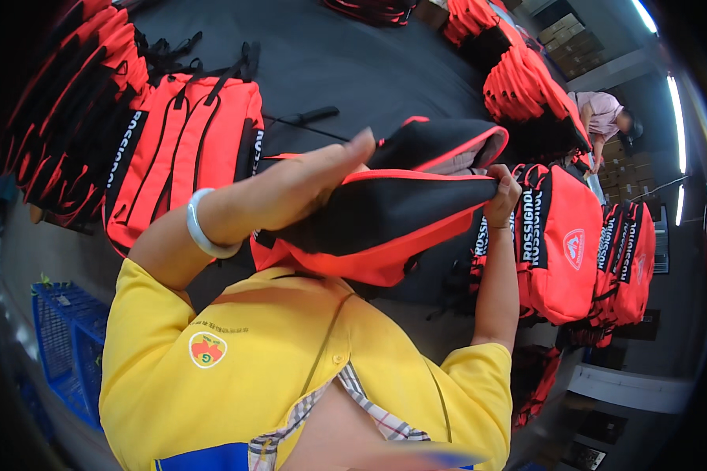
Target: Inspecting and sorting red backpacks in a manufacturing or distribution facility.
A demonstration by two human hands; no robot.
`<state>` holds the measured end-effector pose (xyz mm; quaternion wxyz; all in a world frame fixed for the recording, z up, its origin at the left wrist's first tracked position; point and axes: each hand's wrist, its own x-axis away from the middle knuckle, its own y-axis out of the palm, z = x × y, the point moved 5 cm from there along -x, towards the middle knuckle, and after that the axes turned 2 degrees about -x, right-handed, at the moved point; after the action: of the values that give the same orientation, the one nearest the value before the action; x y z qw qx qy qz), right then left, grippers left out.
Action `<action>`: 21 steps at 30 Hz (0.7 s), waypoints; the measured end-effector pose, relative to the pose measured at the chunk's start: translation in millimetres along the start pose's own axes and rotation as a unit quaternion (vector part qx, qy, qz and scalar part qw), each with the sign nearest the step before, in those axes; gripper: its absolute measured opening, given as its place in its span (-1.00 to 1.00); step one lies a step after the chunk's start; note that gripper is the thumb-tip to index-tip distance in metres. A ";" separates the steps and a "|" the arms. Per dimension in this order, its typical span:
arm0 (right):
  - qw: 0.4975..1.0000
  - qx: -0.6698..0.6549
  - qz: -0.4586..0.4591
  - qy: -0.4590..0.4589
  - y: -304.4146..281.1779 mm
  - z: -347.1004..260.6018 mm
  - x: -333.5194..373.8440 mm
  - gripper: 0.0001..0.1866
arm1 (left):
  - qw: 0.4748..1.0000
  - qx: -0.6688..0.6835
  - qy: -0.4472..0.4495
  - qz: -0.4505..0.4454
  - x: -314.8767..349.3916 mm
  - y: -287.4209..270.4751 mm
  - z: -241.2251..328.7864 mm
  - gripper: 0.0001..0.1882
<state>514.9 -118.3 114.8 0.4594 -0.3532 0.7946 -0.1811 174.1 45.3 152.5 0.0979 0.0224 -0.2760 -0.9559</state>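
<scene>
In front of my chest, a red and black backpack is tilted, its mouth parted to show a pale lining. My right hand pinches the rim at the right end of that opening. Against the left end lies my left hand, one digit stretched up past the rim and the other fingers mostly hidden by the bag. A pale bangle circles my left wrist. Just left of the held bag, another red backpack lies with its shoulder straps upward.
Stacks of red and black backpacks rise at the far left. More backpacks stand at the right, and piles line the far right. A blue plastic crate sits low left. Another person works beyond the right-hand piles.
</scene>
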 end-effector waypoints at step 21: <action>0.929 -0.172 -0.236 0.229 40.5 -114.0 101.4 -0.86 | 0.841 -0.468 -0.013 0.271 76.7 -226.0 -47.3 -0.78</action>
<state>367.8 -168.5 87.4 0.1416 -0.5529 0.7910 -0.2204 64.1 192.5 -6.9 0.3482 -0.1140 0.2078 -0.9069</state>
